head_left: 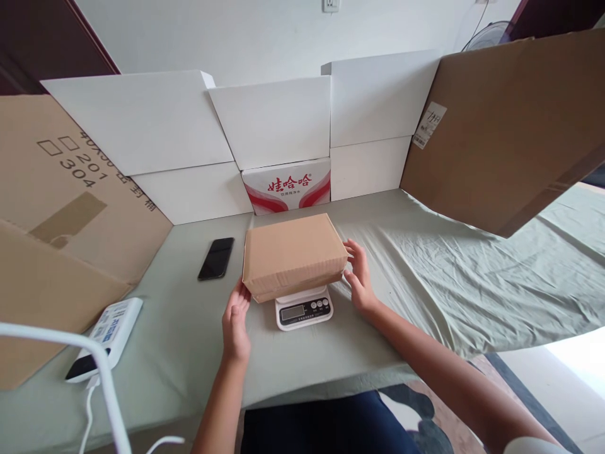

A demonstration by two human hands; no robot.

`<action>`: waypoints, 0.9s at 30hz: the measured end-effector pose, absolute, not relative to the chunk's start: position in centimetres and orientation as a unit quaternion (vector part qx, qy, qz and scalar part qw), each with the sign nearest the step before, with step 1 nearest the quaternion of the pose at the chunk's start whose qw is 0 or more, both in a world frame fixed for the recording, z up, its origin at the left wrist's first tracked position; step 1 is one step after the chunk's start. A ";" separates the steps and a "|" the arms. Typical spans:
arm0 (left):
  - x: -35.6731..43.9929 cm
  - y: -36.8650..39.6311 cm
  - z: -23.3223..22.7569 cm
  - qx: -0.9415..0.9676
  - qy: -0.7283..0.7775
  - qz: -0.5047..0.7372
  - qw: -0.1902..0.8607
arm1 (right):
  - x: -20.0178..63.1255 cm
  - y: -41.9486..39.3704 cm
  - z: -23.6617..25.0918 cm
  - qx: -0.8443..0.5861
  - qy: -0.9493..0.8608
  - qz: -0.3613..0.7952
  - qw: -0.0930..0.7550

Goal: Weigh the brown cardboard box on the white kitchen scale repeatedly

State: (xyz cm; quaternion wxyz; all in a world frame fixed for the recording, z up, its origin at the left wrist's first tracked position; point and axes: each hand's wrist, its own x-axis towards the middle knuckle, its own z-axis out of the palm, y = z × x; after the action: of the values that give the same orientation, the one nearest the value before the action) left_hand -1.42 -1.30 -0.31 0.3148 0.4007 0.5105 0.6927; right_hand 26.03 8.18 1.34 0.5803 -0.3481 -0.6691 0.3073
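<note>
A closed brown cardboard box [293, 255] rests on a small white digital scale [304, 309] at the middle of the table. My left hand [235, 318] is at the box's left front corner, fingertips touching its lower edge. My right hand [359, 277] lies against the box's right side, fingers spread along it. Neither hand wraps around the box. The scale's display and buttons show below the box; its reading is too small to read.
A black phone [216, 258] lies left of the box. A white power strip [106, 337] sits at the front left. White and brown cardboard sheets [142, 120] stand around the table, with a red-and-white carton [287, 185] behind. A pale green cloth [472, 277] covers the table.
</note>
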 end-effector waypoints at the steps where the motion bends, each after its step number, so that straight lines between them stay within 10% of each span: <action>1: -1.4 -1.3 -0.3 0.400 0.508 0.694 0.316 | 26.0 8.2 1.3 -0.348 -0.664 0.310 0.585; 27: -1.4 -0.6 -0.9 0.373 0.527 0.684 0.340 | 25.5 8.3 1.3 -0.312 -0.662 0.399 0.553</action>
State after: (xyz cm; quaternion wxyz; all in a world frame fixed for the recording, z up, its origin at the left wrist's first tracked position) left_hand -1.38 -0.59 -0.88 0.3396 0.3729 0.5272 0.6839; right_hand 25.49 8.28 1.25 0.5532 -0.3119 -0.6616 0.3986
